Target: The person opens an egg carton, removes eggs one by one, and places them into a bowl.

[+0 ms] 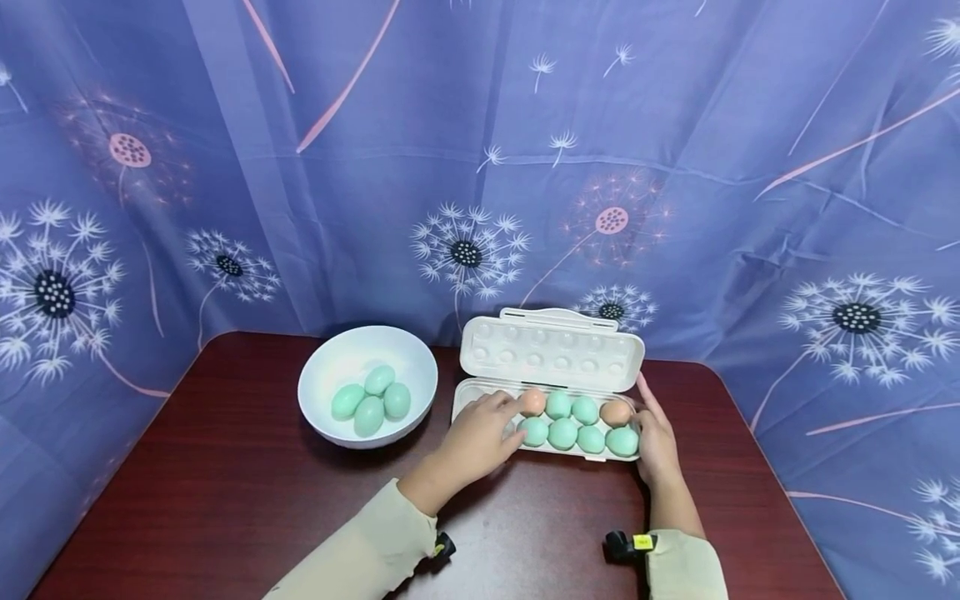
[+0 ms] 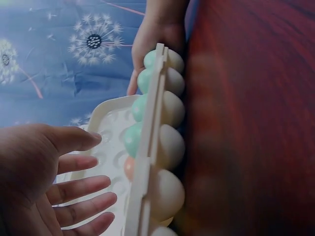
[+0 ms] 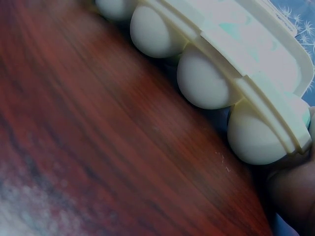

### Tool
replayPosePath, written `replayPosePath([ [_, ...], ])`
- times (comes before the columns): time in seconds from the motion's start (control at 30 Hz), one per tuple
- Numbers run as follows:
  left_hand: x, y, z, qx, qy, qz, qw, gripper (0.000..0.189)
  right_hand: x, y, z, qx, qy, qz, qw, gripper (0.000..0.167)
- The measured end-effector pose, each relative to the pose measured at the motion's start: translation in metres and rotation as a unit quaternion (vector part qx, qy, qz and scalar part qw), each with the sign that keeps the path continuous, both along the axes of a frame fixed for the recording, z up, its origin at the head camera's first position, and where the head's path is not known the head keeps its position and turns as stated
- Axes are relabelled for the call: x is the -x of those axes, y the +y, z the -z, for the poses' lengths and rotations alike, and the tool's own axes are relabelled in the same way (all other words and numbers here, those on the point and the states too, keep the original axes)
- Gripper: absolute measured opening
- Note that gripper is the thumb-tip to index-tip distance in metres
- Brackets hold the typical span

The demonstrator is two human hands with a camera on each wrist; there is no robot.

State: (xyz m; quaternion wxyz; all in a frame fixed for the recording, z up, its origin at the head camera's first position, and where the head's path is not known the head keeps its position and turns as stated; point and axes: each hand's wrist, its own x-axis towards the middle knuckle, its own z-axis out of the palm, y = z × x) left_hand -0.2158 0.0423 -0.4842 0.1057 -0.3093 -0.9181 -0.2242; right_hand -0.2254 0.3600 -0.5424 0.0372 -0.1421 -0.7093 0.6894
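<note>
A white egg carton [image 1: 551,385] lies with its lid [image 1: 551,354] raised at the back. Green eggs [image 1: 562,433] fill much of it, with a brown egg [image 1: 617,413] near the right end and another brown egg [image 1: 532,402] farther left. My left hand [image 1: 480,433] hovers over the carton's left part, covering some cups; in the left wrist view its fingers [image 2: 86,211] are spread and hold nothing. At the right end, my right hand [image 1: 658,442] grips the carton by its side, thumb at the rim beside the brown egg.
To the left of the carton stands a white bowl [image 1: 315,400] with several green eggs [image 1: 369,416] in it. Everything sits on a dark red wooden table [image 1: 225,483]. A blue curtain with dandelions [image 1: 360,233] hangs close behind the table's back edge.
</note>
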Motion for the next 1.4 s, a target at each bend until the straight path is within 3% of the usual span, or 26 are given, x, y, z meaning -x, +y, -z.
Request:
replayPosePath([
  [0.2,-0.001,0.011,0.006,-0.001,-0.003,-0.008,1.0000,0.043,0.000,-0.002,-0.002,0.008,0.004,0.000,1.0000,0.068],
  [0.5,0.003,0.027,0.016,0.023,-0.023,-0.006,0.9994,0.038,-0.008,-0.010,-0.022,0.016,-0.007,-0.006,0.9998,0.070],
  [0.73,0.006,0.031,0.024,0.030,-0.001,-0.012,0.9995,0.030,0.000,-0.003,-0.008,0.011,-0.007,0.001,0.9999,0.069],
  [0.9,0.008,0.031,0.028,0.034,0.001,-0.019,0.9992,0.034,0.001,-0.001,-0.002,0.003,0.008,-0.002,1.0000,0.069],
  [1.4,0.007,0.030,0.026,0.030,-0.001,-0.010,0.9995,0.037,0.002,0.001,-0.001,0.016,0.002,0.000,0.9999,0.068],
])
